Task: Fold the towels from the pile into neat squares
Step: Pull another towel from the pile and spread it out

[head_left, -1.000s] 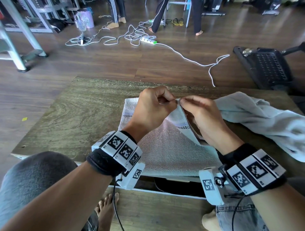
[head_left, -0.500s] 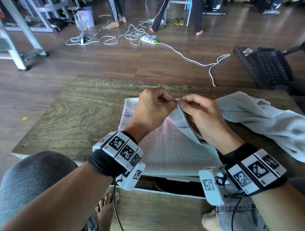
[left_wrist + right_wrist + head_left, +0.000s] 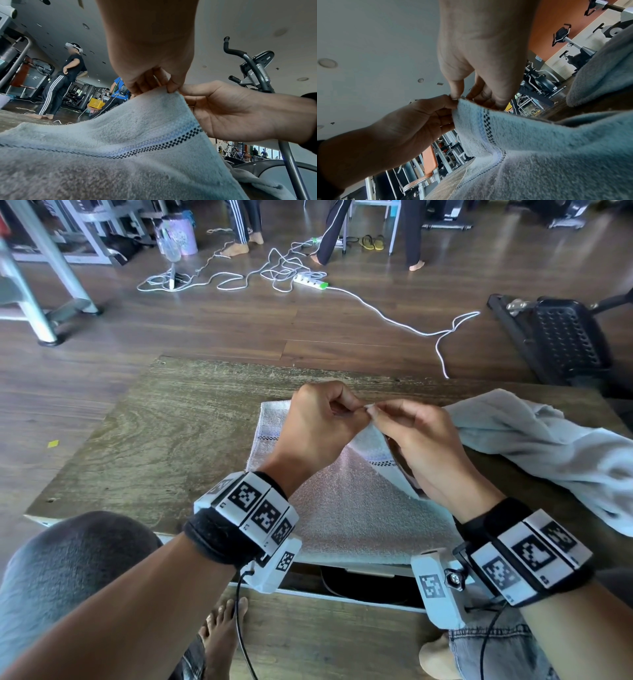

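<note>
Two towels lie on the table. One towel is spread at the near edge, about mid-table, with one corner lifted off the surface — both hands pinch that corner, fingertips meeting. The left hand grasps it with curled fingers; the right hand nips it between thumb and forefinger. A checked band runs across the raised flap. The second towel lies crumpled toward the right edge, untouched, just beside the right hand.
</note>
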A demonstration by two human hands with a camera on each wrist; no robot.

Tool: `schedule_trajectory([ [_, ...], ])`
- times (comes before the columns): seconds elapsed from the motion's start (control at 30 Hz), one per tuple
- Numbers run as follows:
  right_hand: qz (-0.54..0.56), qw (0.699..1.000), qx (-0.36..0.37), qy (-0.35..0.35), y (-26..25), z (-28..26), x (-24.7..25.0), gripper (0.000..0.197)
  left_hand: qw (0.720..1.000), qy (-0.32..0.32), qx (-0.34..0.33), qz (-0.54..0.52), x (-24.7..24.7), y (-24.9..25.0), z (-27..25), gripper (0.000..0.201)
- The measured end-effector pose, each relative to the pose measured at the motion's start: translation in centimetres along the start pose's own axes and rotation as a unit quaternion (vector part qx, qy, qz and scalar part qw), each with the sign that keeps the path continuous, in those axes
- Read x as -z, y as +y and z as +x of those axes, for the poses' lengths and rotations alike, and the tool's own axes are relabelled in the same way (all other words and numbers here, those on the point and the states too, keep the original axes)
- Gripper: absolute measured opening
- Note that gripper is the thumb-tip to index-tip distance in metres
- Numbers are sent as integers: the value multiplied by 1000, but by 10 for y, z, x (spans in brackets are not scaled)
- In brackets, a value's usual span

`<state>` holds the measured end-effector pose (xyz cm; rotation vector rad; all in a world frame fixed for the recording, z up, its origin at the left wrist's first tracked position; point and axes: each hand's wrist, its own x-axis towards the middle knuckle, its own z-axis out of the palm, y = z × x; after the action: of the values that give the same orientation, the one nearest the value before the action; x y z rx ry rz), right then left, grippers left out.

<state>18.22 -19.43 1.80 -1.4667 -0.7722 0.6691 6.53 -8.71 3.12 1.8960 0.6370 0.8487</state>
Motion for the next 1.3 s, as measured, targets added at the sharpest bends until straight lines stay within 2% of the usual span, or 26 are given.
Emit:
schedule_trajectory([
  [0.23, -54, 998, 15, 11, 0, -1, -1, 6, 1000, -19, -10, 21, 0, -6, 0, 9],
  [0.37, -121, 992, 43, 18, -1, -2, -2, 9, 996, -78, 7, 41, 1, -11, 2, 15],
  [0.6, -149, 982, 99, 64, -4, 3, 8, 9, 973, -163, -3, 162, 19, -11, 7, 43],
  [0.7, -139, 979, 107, 102, -5, 9, 20, 8, 961, -176, 18, 211, 36, -18, 10, 22],
  [0.77, -141, 979, 90, 114, -3, 11, 29, 10, 958, -171, 40, 228, 47, -21, 10, 15],
  [0.93, -123, 980, 49, 148, -1, 11, 41, 17, 953, -126, 37, 274, 72, -28, 5, 23],
  [1.1, -108, 982, 28, 155, 1, 12, 43, 12, 946, -100, -9, 308, 92, -35, -6, 20],
  [1.23, -64, 982, -12, 175, -1, 16, 45, 20, 938, -84, -73, 328, 106, -40, -14, 14],
  [1.3, -48, 981, -25, 186, -1, 18, 47, 20, 938, -80, -83, 327, 112, -44, -16, 12],
])
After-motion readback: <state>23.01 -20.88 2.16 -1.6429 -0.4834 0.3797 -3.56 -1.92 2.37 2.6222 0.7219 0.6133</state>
